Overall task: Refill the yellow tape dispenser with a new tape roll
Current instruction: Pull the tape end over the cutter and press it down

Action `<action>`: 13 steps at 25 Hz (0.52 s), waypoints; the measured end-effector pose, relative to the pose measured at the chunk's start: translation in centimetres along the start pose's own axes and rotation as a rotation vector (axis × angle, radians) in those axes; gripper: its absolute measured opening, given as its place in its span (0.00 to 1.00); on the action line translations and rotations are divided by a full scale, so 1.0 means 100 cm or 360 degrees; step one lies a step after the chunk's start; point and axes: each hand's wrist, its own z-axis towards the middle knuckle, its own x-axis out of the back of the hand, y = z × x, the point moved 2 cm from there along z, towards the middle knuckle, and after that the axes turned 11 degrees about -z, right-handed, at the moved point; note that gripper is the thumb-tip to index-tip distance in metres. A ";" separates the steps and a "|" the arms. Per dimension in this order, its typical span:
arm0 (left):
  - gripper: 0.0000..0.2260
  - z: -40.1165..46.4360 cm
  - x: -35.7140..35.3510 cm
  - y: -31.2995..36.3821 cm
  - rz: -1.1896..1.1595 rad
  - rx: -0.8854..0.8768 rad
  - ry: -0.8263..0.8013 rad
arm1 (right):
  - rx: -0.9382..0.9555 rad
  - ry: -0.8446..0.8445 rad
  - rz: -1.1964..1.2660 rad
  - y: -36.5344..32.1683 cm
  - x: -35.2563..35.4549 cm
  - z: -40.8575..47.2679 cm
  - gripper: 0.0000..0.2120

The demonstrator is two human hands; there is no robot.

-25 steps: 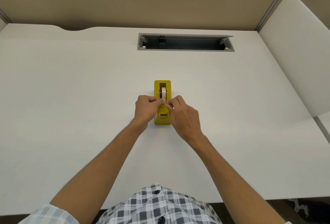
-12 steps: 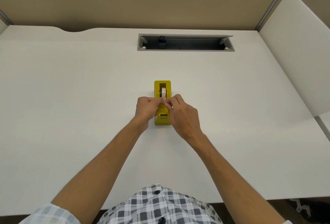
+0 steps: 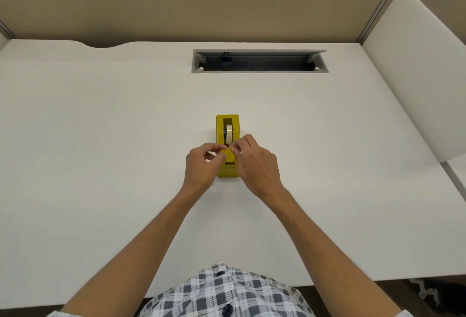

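The yellow tape dispenser (image 3: 228, 169) stands lengthwise in the middle of the white desk. A pale tape roll (image 3: 229, 133) sits upright in its slot on a dark hub. My right hand (image 3: 256, 162) is over the dispenser's right side, with thumb and forefinger pinched on the tape's loose end (image 3: 230, 148) just in front of the roll. My left hand (image 3: 203, 162) is at the dispenser's left side, fingers curled and fingertips pressed together against its edge. Whether the left fingertips hold any tape is hidden.
The white desk (image 3: 100, 140) carries a grey open cable tray (image 3: 259, 61) at the back, with a beige partition behind it. A white side panel (image 3: 416, 77) rises at the right. My checked shirt (image 3: 222, 294) is at the desk's near edge.
Both hands have slid a little toward me along the dispenser, so more of the roll shows. My left hand has drawn slightly left, away from the right fingertips.
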 end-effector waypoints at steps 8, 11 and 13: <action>0.11 -0.014 0.007 -0.017 0.0217 -0.0186 -0.0216 | 0.0001 -0.0039 -0.0027 0.002 -0.006 -0.005 0.09; 0.09 -0.010 0.007 -0.018 0.0295 -0.0203 -0.0189 | -0.0002 0.0028 -0.0028 0.002 -0.006 -0.006 0.07; 0.08 -0.010 0.007 -0.020 0.0331 -0.0231 -0.0197 | 0.0005 0.0071 -0.0063 0.002 -0.006 -0.006 0.05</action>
